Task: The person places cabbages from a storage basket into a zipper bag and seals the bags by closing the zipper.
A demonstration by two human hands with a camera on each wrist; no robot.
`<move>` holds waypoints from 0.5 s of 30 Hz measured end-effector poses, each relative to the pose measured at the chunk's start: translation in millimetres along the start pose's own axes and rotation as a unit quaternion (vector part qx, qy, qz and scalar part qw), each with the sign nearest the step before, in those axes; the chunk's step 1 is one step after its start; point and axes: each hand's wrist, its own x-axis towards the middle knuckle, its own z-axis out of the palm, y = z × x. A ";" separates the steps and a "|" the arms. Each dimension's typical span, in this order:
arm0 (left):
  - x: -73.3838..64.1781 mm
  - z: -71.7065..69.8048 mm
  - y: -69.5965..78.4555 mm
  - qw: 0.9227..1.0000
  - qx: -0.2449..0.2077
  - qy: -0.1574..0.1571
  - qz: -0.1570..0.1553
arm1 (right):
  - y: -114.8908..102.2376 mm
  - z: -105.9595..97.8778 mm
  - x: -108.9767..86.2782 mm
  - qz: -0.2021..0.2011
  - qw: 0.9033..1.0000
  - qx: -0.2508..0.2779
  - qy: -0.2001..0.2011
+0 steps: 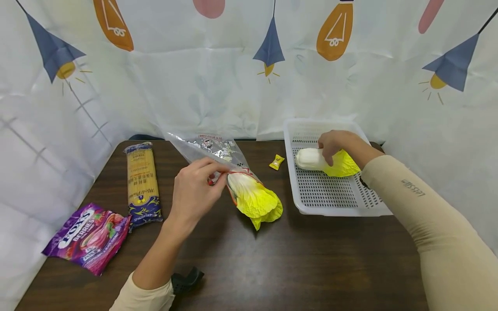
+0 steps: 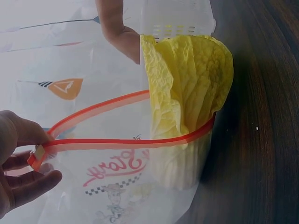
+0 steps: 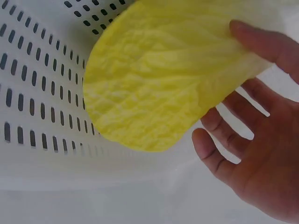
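Observation:
My left hand [image 1: 198, 185] pinches the zip end of a clear printed plastic bag [image 1: 233, 156]. In the left wrist view, its orange-red zip strip [image 2: 117, 143] spreads into an open loop, and the thumb and fingers hold the small slider [image 2: 36, 156]. A Chinese cabbage leaf [image 1: 256, 203] lies with its pale stem inside the bag and its yellow frilled end sticking out. Over at the white basket [image 1: 342, 211], my right hand [image 1: 337, 144] grips a second cabbage leaf [image 3: 149, 84], thumb on top and fingers beneath. That leaf's thick white stem [image 1: 309, 159] points left.
Between bag and basket lies a small yellow wrapped candy [image 1: 277, 162]. To the left are a spaghetti packet [image 1: 143, 185] and a purple Fox's Berries candy bag [image 1: 89, 239] on the dark wooden table [image 1: 295, 268]. A patterned curtain [image 1: 218, 77] hangs behind the table.

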 end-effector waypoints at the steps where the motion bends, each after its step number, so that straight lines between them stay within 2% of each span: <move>1: 0.1 0.4 0.0 1.000 0.000 0.000 0.000 | 1.7 -0.4 -0.1 -0.004 1.000 0.005 -0.004; 4: 0.2 1.3 0.1 1.000 0.001 -0.001 -0.001 | 5.9 -2.1 -3.6 -0.015 1.000 0.017 -0.012; 7: 0.0 1.8 0.3 1.000 0.002 -0.004 -0.004 | 10.3 -5.1 -11.8 -0.033 0.998 0.056 -0.022; 11: 0.2 1.8 0.3 1.000 0.003 -0.003 -0.004 | 17.6 -8.3 -21.1 -0.057 0.991 0.114 -0.051; 15: 0.8 1.8 0.0 1.000 0.002 -0.001 -0.003 | 25.9 -9.1 -26.8 -0.059 0.982 0.157 -0.081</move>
